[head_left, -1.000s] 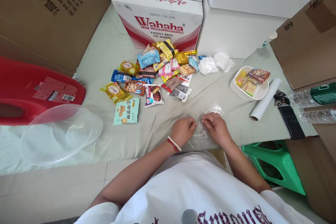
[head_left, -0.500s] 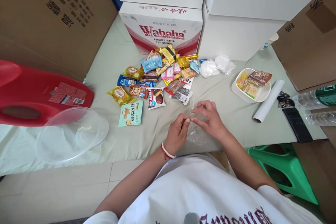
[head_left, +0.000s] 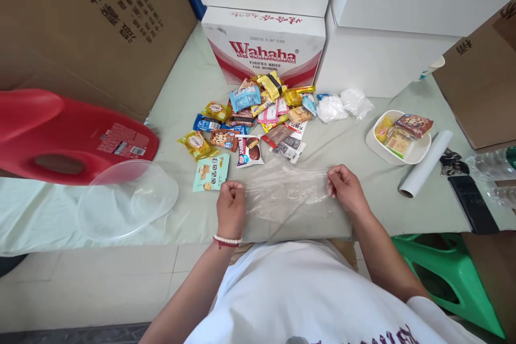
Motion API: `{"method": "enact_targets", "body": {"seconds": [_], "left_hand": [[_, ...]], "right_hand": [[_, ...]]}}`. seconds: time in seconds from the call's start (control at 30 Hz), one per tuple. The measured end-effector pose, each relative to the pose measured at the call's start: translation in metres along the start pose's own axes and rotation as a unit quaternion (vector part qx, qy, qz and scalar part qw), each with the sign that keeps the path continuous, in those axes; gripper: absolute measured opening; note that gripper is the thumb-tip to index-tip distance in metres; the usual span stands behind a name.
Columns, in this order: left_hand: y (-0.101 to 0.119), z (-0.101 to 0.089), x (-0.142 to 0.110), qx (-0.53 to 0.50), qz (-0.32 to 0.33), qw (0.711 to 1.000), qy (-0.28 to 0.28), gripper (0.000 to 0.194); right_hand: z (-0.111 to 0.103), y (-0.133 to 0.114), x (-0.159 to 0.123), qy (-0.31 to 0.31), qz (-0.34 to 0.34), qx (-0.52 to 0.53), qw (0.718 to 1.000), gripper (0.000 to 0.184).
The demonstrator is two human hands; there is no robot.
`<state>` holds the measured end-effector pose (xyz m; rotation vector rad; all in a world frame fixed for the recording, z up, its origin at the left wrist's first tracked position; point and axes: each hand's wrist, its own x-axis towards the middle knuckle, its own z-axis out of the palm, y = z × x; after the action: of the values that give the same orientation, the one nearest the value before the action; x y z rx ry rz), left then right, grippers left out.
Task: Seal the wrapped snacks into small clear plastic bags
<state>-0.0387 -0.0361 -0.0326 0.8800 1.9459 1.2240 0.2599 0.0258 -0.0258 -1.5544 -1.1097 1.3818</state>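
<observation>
A thin, crinkled sheet of clear plastic film (head_left: 286,196) is stretched sideways between my two hands, low over the table. My left hand (head_left: 231,208) is closed on its left edge, beside a mint-green snack packet (head_left: 211,173). My right hand (head_left: 346,189) pinches the opposite edge. Beyond the film lies a pile of wrapped snacks (head_left: 244,115), with a chocolate pie packet (head_left: 249,151) at its near side. A white bowl (head_left: 381,153) holding a few wrapped snacks stands to the right of my right hand.
A red jug (head_left: 80,140) and a clear plastic lid (head_left: 129,201) are on the left. Bunched clear plastic (head_left: 332,109) lies behind. Right of the bowl are a white roll (head_left: 427,164), keys (head_left: 454,163), a black phone (head_left: 473,204) and bottles (head_left: 492,166). A Wahaha carton (head_left: 264,48) stands at the back.
My hands have moved apart, left hand to the left and right hand to the right, spreading the bunched film wide. The view has shifted slightly.
</observation>
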Motion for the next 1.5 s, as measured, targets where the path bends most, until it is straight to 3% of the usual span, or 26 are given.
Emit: {"method": "enact_targets", "body": {"seconds": [0.07,0.13,0.2,0.27,0.33,0.43,0.5,0.57,0.63,0.73,0.8,0.9,0.97,1.07,1.13,1.23,1.3,1.4,1.5], "left_hand": [[-0.004,-0.003,-0.006,0.155,0.132,0.976,0.071,0.025],[-0.002,-0.002,-0.013,0.257,0.308,0.912,0.087,0.024],[0.005,0.004,-0.017,0.301,0.464,0.833,-0.015,0.028],[0.012,0.013,-0.014,0.332,0.518,0.775,-0.142,0.034],[0.016,0.021,-0.007,0.382,0.480,0.765,-0.197,0.038],[0.011,0.026,-0.001,0.447,0.398,0.777,-0.193,0.050],[0.003,0.024,-0.005,0.462,0.379,0.777,-0.198,0.058],[-0.004,0.021,-0.015,0.468,0.370,0.778,-0.198,0.061],[-0.007,0.020,-0.025,0.471,0.358,0.783,-0.192,0.062],[-0.004,0.021,-0.033,0.471,0.347,0.789,-0.186,0.060],[0.000,0.021,-0.030,0.469,0.348,0.789,-0.187,0.058],[0.002,0.019,-0.018,0.468,0.349,0.791,-0.182,0.057],[0.001,0.016,-0.009,0.467,0.347,0.794,-0.175,0.056],[-0.003,0.011,-0.001,0.465,0.345,0.799,-0.162,0.059],[-0.005,0.011,-0.002,0.465,0.343,0.801,-0.157,0.063],[-0.007,0.015,-0.010,0.467,0.341,0.801,-0.156,0.064],[-0.007,0.018,-0.016,0.466,0.336,0.804,-0.154,0.064],[-0.009,0.017,-0.022,0.461,0.330,0.809,-0.154,0.063],[-0.009,0.015,-0.024,0.456,0.331,0.811,-0.156,0.062]], "right_hand": [[0.004,0.007,0.003,0.011,-0.024,-0.058,0.998,0.032],[0.007,0.007,0.004,0.005,-0.054,-0.109,0.993,0.029],[0.010,0.001,0.003,-0.005,-0.082,-0.150,0.985,0.028],[0.010,-0.005,-0.002,-0.001,-0.124,-0.199,0.972,0.027],[0.003,-0.010,-0.013,0.029,-0.181,-0.254,0.950,0.025],[-0.020,-0.007,-0.035,0.070,-0.237,-0.310,0.918,0.020],[-0.041,-0.002,-0.048,0.034,-0.229,-0.327,0.916,0.020],[-0.060,0.001,-0.054,-0.042,-0.190,-0.323,0.926,0.022],[-0.067,-0.001,-0.051,-0.077,-0.147,-0.297,0.940,0.028],[-0.048,-0.011,-0.029,-0.036,-0.119,-0.275,0.953,0.039],[-0.024,-0.015,-0.011,-0.055,-0.118,-0.285,0.950,0.050],[-0.001,-0.017,0.015,-0.123,-0.117,-0.300,0.939,0.033],[-0.007,-0.020,0.031,-0.080,-0.118,-0.329,0.934,0.025],[-0.030,-0.038,0.059,0.039,-0.156,-0.431,0.888,0.023],[-0.032,-0.057,0.081,0.057,-0.223,-0.497,0.837,0.023],[0.001,-0.083,0.119,0.009,-0.339,-0.562,0.754,0.035],[0.031,-0.094,0.143,-0.022,-0.373,-0.600,0.708,0.043],[0.056,-0.104,0.168,-0.040,-0.373,-0.631,0.679,0.034],[0.045,-0.113,0.175,-0.004,-0.377,-0.619,0.689,0.035]]}}
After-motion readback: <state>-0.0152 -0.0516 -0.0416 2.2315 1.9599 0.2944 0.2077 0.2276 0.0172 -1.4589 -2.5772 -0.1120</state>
